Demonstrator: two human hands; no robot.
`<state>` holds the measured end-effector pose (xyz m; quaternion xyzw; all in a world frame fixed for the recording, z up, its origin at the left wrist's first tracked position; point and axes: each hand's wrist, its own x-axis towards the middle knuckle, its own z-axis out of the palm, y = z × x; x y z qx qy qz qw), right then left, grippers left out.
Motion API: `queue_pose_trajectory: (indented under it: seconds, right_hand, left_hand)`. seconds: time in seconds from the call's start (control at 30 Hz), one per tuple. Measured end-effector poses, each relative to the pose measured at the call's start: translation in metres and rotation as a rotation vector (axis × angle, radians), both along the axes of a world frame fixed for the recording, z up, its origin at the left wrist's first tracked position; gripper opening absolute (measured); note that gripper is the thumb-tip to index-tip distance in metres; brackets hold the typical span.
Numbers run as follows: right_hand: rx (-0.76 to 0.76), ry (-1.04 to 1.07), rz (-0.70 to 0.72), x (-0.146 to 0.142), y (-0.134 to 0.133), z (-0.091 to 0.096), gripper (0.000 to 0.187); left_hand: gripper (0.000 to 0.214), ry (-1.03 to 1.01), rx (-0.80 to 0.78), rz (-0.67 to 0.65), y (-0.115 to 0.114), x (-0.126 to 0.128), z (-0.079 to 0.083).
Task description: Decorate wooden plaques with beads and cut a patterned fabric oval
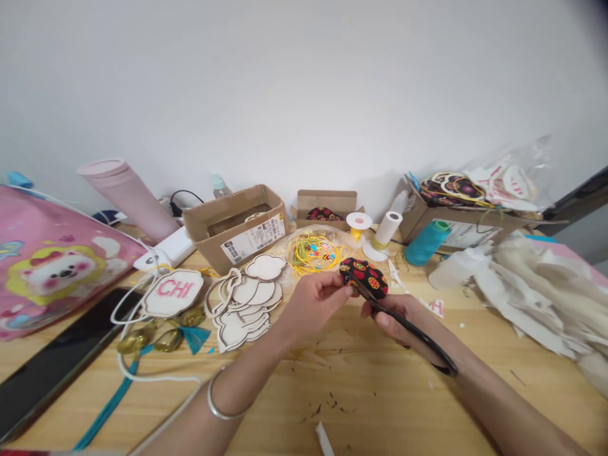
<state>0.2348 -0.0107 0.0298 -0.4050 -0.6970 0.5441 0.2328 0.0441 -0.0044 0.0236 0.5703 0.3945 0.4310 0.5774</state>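
My left hand [327, 296] pinches the left edge of a dark fabric piece [368, 276] printed with red and yellow flowers. In my right hand [394, 316] is a pair of black scissors [413, 328], its blades lying against the lower edge of the fabric. The handle runs back along my right wrist. Dark snippets [332, 402] are scattered on the wooden table [361, 373] below my hands. Left of my left hand lies a pile of pale cloud-shaped wooden cutouts [247, 310].
Yellow cords [318, 253] lie behind my hands, near a small box [327, 202] with patterned fabric. A cardboard box [237, 231] stands left; a teal thread cone [427, 242] and full carton [451, 221] stand right. A "CHI" plaque [173, 292] and phone [61, 361] lie left.
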Motion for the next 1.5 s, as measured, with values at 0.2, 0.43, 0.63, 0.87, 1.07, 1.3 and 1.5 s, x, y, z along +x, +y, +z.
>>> queue_pose_trajectory:
  seconds: [0.2, 0.43, 0.63, 0.87, 1.07, 1.3, 1.5]
  right_hand:
    - [0.016, 0.016, 0.028, 0.003, 0.002, -0.004, 0.057]
    - [-0.03, 0.02, 0.039, 0.006, 0.002, -0.005, 0.059]
    - [-0.041, 0.001, 0.041, 0.007, 0.003, -0.003, 0.058]
    - [-0.059, -0.012, 0.033, 0.007, 0.003, -0.003, 0.059]
    - [-0.073, -0.017, 0.023, 0.009, 0.004, -0.004, 0.06]
    - [-0.067, -0.049, 0.023, 0.012, 0.004, -0.006, 0.058]
    - [-0.055, -0.052, 0.022, 0.011, 0.004, -0.004, 0.059]
  left_hand:
    - [0.019, -0.033, -0.036, -0.021, -0.003, -0.001, 0.0]
    - [0.019, -0.045, -0.071, -0.037, -0.003, -0.001, 0.004]
    - [0.024, -0.031, -0.11, -0.054, -0.003, -0.002, 0.006]
    - [0.02, -0.036, -0.144, -0.031, -0.002, -0.002, 0.006]
    - [0.023, -0.038, -0.173, -0.039, -0.003, -0.002, 0.006]
    - [0.025, -0.034, -0.168, -0.056, -0.002, -0.002, 0.007]
    - [0.026, -0.042, -0.165, -0.056, -0.002, -0.002, 0.006]
